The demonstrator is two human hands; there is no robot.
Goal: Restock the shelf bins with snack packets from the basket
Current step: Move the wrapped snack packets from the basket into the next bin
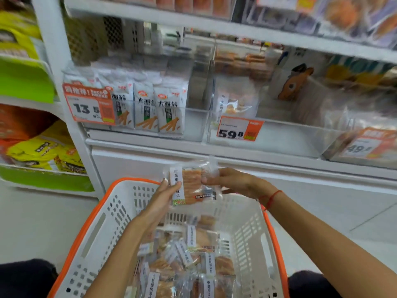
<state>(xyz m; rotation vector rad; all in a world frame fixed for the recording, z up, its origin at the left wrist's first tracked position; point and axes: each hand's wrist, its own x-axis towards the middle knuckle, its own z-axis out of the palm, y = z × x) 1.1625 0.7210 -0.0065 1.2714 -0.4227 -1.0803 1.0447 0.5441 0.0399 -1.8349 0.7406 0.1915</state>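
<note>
Currently:
Packet [191,186]: being held upright above the basket [101,222], long axis vertical.
Left hand [163,198]: being clamped on its left edge.
Right hand [227,181]: being pinched on its right edge.
Clear bin [279,136]: lying up-right, nearer the right hand.

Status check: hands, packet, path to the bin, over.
Left hand and right hand both grip one clear snack packet above the basket. Bin with the 59.8 tag nearly empty. Nothing between packet and bin.

Bare forearms; red string bracelet [271,198] on right wrist; dark trousers [25,278].
</note>
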